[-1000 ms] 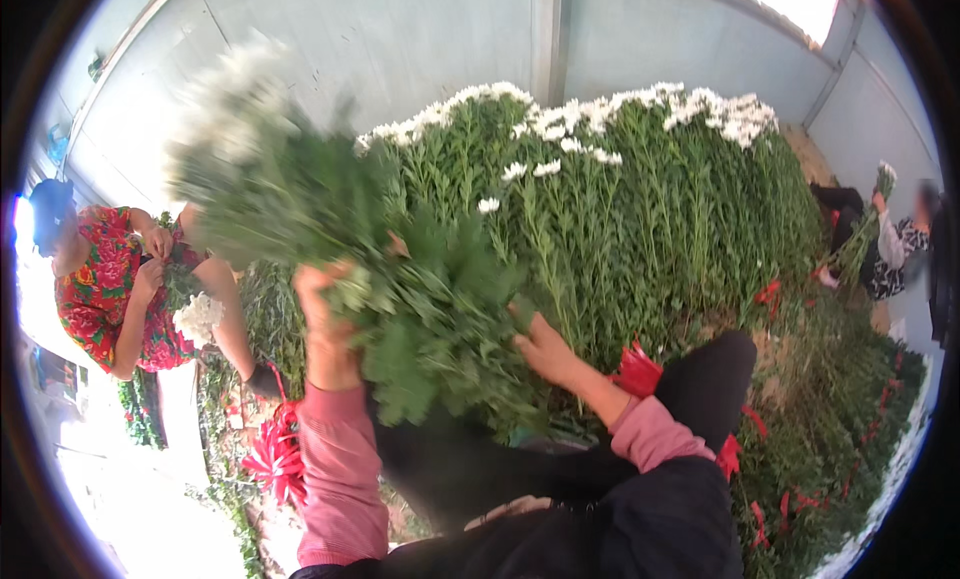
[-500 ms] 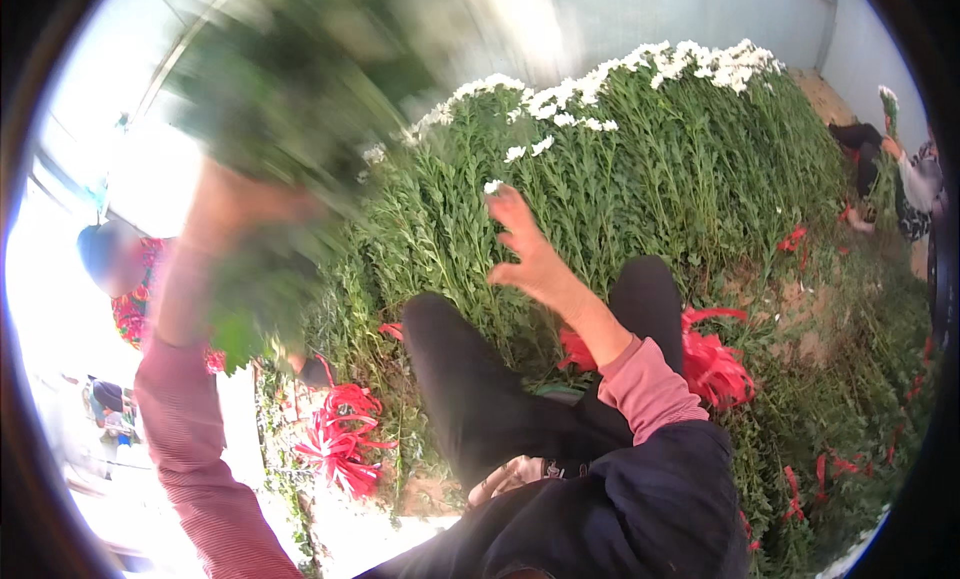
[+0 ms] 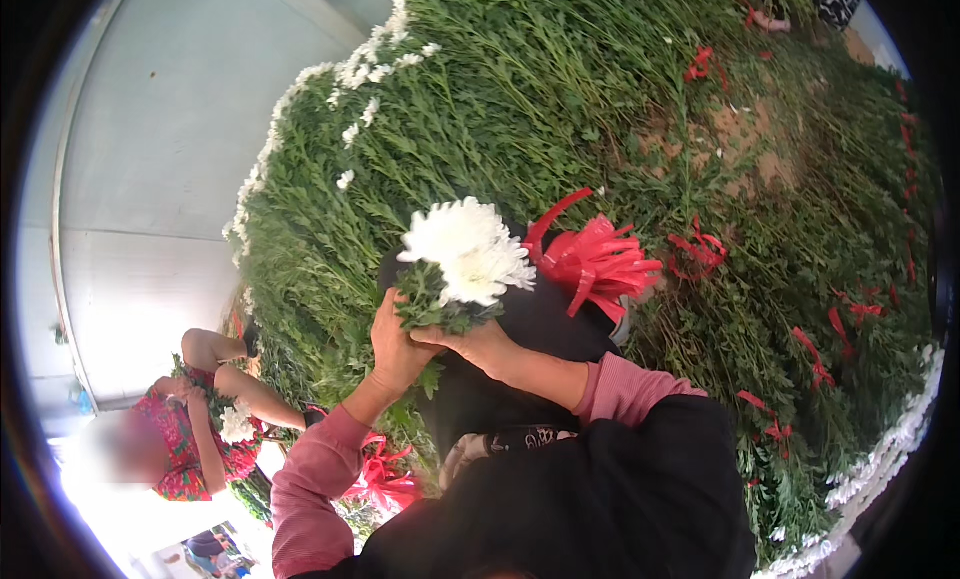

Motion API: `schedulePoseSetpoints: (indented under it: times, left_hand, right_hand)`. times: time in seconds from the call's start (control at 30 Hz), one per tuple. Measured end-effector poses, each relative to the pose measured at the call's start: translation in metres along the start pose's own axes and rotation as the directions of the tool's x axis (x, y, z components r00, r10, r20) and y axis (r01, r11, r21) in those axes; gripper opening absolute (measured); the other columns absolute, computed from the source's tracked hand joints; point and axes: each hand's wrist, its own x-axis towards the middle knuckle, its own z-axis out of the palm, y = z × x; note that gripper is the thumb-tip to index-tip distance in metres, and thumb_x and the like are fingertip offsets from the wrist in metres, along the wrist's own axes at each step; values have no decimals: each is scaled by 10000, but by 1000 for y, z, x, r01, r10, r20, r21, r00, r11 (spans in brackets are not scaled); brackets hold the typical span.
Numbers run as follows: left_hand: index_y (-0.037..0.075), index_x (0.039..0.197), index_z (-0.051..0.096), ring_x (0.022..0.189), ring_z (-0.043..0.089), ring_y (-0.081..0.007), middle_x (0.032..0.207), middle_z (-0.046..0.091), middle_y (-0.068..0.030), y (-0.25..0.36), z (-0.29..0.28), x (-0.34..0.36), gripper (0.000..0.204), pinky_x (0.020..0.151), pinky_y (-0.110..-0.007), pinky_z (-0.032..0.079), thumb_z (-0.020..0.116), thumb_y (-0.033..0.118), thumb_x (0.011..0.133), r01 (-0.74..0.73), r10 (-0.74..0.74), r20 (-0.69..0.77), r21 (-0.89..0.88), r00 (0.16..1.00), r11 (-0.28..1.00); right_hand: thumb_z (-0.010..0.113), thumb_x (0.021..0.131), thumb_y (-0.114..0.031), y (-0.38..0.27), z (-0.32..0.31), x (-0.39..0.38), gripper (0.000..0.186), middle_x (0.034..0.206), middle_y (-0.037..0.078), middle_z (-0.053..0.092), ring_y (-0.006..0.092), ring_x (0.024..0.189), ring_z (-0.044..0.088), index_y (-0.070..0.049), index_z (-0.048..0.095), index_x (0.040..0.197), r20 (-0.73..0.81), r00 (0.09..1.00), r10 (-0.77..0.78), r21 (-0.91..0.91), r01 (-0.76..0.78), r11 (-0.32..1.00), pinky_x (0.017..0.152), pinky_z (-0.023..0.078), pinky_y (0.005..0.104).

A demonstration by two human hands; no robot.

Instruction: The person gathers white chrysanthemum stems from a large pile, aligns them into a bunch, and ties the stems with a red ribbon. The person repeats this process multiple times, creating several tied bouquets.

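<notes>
Both my hands are closed around a bunch of white chrysanthemums [image 3: 468, 247], held upright over my lap with the blooms toward me. My left hand [image 3: 398, 347] wraps the leafy stems from the left side. Against it, my right hand [image 3: 475, 347] grips the same bunch from the right, just under the flower heads. Most of the stems are hidden below the blooms and hands. Beyond my hands lies a large pile of cut chrysanthemums [image 3: 500, 109], green stems toward me and white heads along its far left edge.
Red plastic ribbon strips [image 3: 600, 264] hang by my right knee, and another red bundle [image 3: 385, 479] lies at my lower left. Tied bunches [image 3: 800, 419] lie to the right. A person in a red floral garment [image 3: 180, 429] sits at left with white flowers; another sits at the far right.
My view has turned. The blurred greenery raised at the left has come down in front of me as a bunch, and my right hand, open before, has joined the left on it.
</notes>
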Motion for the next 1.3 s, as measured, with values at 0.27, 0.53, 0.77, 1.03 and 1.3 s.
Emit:
schedulePoseSetpoints:
  times: [0.27,0.53,0.77,1.03,1.3]
  left_hand:
    - [86,1028,607,830,628,-352,908,611,-99,17,4,25,499,693,-424,503,866,218,622,92,-97,125,38,987,995]
    - [77,1419,412,1241,477,-353,1318,495,-144,32,9,32,1058,1010,-478,410,925,214,504,44,-76,99,297,992,954]
    - [65,1447,380,1064,567,-317,1253,530,-145,33,7,31,1051,881,-412,453,903,193,545,21,-88,233,276,968,961]
    - [-76,1342,428,1226,518,-380,1294,526,-246,25,1,25,901,1066,-438,410,865,305,652,112,-137,226,123,964,986]
    - [-29,1509,303,1471,237,-443,1525,353,-289,-26,-78,16,1330,1217,-547,110,821,717,538,10,-129,439,262,889,965]
  right_hand:
    - [798,854,-344,-43,-19,-35,638,1275,66,625,150,1134,571,-7,545,1334,48,949,311,183,-314,931,1005,442,331]
    - [511,897,-47,-137,-93,-43,300,1131,136,626,201,985,603,37,595,1172,11,846,-533,-679,398,617,863,495,329]
    - [557,1003,-473,-120,-111,44,779,1489,221,445,318,1383,426,83,309,1490,193,973,-130,-625,224,748,1129,328,361]
    - [865,521,-563,-130,0,39,1216,1403,178,498,342,1332,449,-9,369,1483,582,805,111,-748,584,-316,1196,224,517]
    - [907,531,-464,-118,-23,16,1039,1185,139,605,292,1148,561,-9,492,1367,462,875,145,-745,472,-471,1151,309,500]
